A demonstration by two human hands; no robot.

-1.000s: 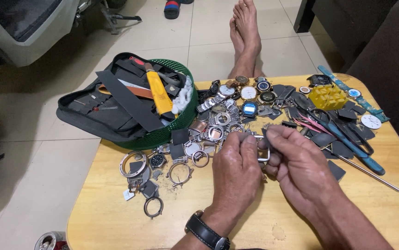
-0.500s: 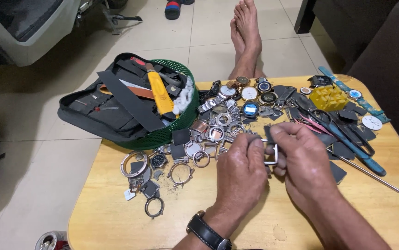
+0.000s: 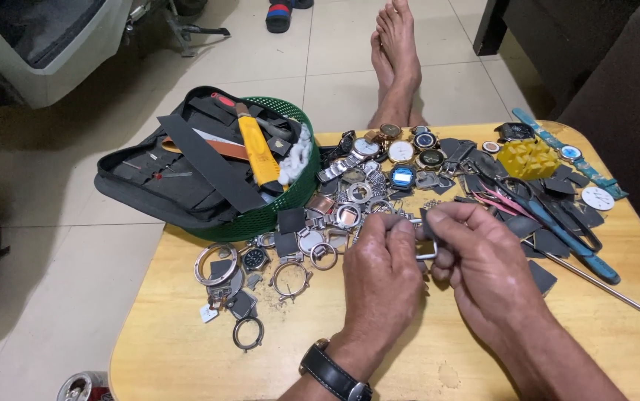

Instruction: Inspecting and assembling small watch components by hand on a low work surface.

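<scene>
Pale floor tiles surround a low wooden table (image 3: 186, 349) with rounded corners; its near edge is cut off by the frame.

Left hand (image 3: 383, 278): back of hand faces the camera, fingers curled, thumb and forefinger pinched on a small metal part (image 3: 425, 249). A black wristwatch (image 3: 332, 376) sits on the wrist, partly cut off at the near edge.

Right hand (image 3: 487, 271): fingers curled, thumb and forefinger closed on the same part from the right. The part is held just above the table centre, between both hands. Only a silvery looped edge shows below the fingers; its full shape is hidden.

Far of the hands lies a dense pile of watch cases (image 3: 379, 178), dials and bezels; single pieces are hard to separate. Loose rings (image 3: 249, 333) and case frames lie to the left.

At far left, a green basket (image 3: 290, 197) overhangs the table edge. It carries a black tool pouch (image 3: 179, 174) and a yellow tool (image 3: 257, 152); the basket contents below the pouch are hidden.

At right: a yellow block (image 3: 528, 157), blue-handled tools (image 3: 572, 241), and a thin metal rod (image 3: 595, 281).

Beyond the table, two bare feet (image 3: 398, 52) rest on the floor. A can (image 3: 82, 388) is partly cut off at near left.
</scene>
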